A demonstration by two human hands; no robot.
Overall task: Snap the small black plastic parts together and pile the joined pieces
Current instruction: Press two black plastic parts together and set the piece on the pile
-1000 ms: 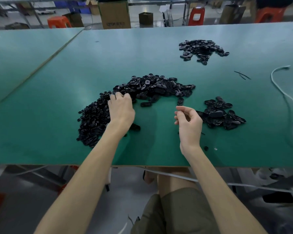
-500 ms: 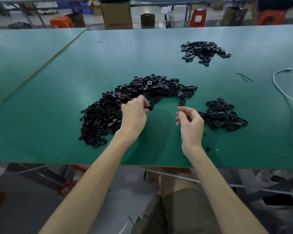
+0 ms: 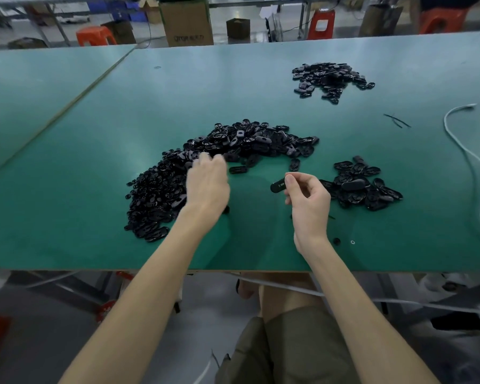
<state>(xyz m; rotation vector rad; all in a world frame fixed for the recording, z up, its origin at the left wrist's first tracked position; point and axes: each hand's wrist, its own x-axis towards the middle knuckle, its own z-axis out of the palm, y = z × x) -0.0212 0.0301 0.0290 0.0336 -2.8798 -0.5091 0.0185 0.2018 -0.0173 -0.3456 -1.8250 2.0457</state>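
Thumb and forefinger of the right hand [image 3: 309, 202] pinched one black part [image 3: 277, 187], which stuck out toward nine o'clock over the green table [image 3: 94, 189]; the other fingers were curled in. At nine o'clock of it the left hand [image 3: 207, 185] showed blurred, fingertips down at the inner edge of the large crescent pile [image 3: 241, 142] of loose parts. Whether it gripped anything could not be told. A smaller pile [image 3: 363, 187] lay at three o'clock of the right hand, just beside it. A third pile [image 3: 330, 77] sat well apart at one o'clock, toward the far edge. Beyond the smaller pile, at three o'clock, a white cable [image 3: 467, 153] snaked along the table.
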